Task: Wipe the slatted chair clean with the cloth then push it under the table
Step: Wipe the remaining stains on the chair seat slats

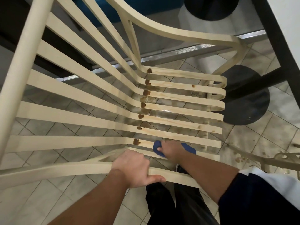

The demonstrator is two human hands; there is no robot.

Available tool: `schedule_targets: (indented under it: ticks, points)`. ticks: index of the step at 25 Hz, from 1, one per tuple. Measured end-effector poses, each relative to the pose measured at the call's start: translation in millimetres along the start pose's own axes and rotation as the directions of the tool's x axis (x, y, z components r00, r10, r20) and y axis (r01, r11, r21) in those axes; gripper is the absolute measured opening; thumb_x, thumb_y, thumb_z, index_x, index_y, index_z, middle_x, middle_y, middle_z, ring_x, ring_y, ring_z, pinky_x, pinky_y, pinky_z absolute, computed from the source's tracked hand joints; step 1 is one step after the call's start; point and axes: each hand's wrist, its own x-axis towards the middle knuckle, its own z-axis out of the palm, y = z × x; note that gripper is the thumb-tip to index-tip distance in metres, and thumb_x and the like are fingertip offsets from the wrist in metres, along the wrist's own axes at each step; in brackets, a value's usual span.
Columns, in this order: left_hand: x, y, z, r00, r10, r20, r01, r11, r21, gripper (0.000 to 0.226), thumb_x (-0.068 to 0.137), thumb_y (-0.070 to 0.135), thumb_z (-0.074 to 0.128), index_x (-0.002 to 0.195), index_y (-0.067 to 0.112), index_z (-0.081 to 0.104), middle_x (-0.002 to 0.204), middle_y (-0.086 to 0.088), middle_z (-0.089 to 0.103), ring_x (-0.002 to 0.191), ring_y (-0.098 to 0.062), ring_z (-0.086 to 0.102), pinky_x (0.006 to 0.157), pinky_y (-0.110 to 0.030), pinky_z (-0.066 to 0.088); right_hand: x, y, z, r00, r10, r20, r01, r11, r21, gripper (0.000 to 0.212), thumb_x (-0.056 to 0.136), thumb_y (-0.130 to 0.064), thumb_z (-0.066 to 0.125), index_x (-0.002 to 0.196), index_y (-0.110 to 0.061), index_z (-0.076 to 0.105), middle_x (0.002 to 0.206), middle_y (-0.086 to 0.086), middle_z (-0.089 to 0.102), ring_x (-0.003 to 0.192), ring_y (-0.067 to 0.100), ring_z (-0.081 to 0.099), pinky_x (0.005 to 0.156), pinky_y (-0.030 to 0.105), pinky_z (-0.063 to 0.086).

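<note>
Pale tiled floor (48, 192) underfoot, and dark trousers (162, 205) right at the bottom of the view. The slatted chair (81, 117), cream-coloured, is seen from above and fills nearly the whole picture. It stands on the tiles, clear of the table, with its seat front facing right.

Left hand (131, 169) first: it's on the near armrest (65, 171), fingers curled together over the top and the thumb stretched along the near edge. A firm grip.

Just beyond it, the right hand (170, 150) has the blue cloth (158, 147) bunched under curled fingers. It presses the cloth down on the nearest seat slats, with blue showing on both sides of the fist.

Further in, look at those brown stains (146, 92). There's one blob at the bend of almost every slat, in a line across the seat, with faint tan streaks running toward the seat front. The nearest blob sits just left of the cloth.

Scattered crumbs (240, 157) lie on the tiles off to the right.

Past the seat front is the black round pedestal base (243, 101), close to the slat ends. Above it the table (289, 38) slants across the top right corner, white top with a dark edge.
</note>
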Motion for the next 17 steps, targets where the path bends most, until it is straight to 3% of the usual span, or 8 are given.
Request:
schedule_targets:
  ticks: [5, 8, 11, 14, 17]
  points:
    - [0, -1, 2, 1.0, 0.0, -0.015, 0.0, 1.0, 0.021, 0.099, 0.078, 0.098, 0.01, 0.068, 0.014, 0.06, 0.064, -0.002, 0.059, 0.059, -0.017, 0.051, 0.072, -0.039, 0.049, -8, 13, 5, 0.999, -0.027, -0.035, 0.031, 0.994, 0.105, 0.038, 0.109, -0.042, 0.036, 0.136, -0.017, 0.047, 0.129, 0.008, 0.058, 0.118, 0.031, 0.055, 0.094, 0.042, 0.043]
    - [-1, 1, 0, 1.0, 0.007, -0.001, -0.007, 1.0, 0.024, 0.099, 0.079, 0.098, 0.009, 0.07, 0.014, 0.061, 0.066, -0.002, 0.061, 0.061, -0.016, 0.055, 0.075, -0.038, 0.049, -38, 58, 13, 0.998, -0.02, -0.06, 0.029, 0.987, 0.16, 0.026, 0.107, -0.038, 0.043, 0.122, -0.018, 0.053, 0.118, 0.003, 0.06, 0.108, 0.025, 0.056, 0.087, 0.037, 0.04]
    - [-2, 1, 0, 1.0, 0.011, -0.004, -0.011, 1.0, 0.013, 0.099, 0.079, 0.097, 0.009, 0.072, 0.014, 0.062, 0.067, 0.0, 0.062, 0.062, -0.015, 0.057, 0.073, -0.036, 0.045, -78, 119, 24, 0.995, 0.096, -0.031, -0.089, 0.982, 0.167, 0.017, 0.106, -0.042, 0.045, 0.11, -0.027, 0.053, 0.103, -0.006, 0.053, 0.099, 0.019, 0.055, 0.083, 0.035, 0.041]
    - [-2, 2, -1, 1.0, 0.016, -0.012, -0.016, 1.0, 0.019, 0.101, 0.079, 0.098, 0.009, 0.072, 0.013, 0.065, 0.064, 0.001, 0.06, 0.062, -0.015, 0.059, 0.071, -0.034, 0.042, -106, 159, 32, 0.98, 0.196, -0.036, -0.191, 0.976, 0.101, 0.025, 0.104, -0.051, 0.043, 0.111, -0.03, 0.056, 0.108, -0.003, 0.061, 0.1, 0.02, 0.058, 0.082, 0.034, 0.045]
    - [-2, 3, -3, 1.0, 0.016, -0.013, -0.016, 1.0, 0.026, 0.102, 0.08, 0.097, 0.009, 0.072, 0.013, 0.066, 0.066, -0.001, 0.063, 0.062, -0.015, 0.059, 0.069, -0.035, 0.041, -105, 156, 27, 0.979, 0.196, -0.058, -0.197, 0.98, -0.012, 0.029, 0.105, -0.053, 0.036, 0.11, -0.033, 0.056, 0.115, -0.003, 0.066, 0.104, 0.021, 0.059, 0.086, 0.034, 0.037]
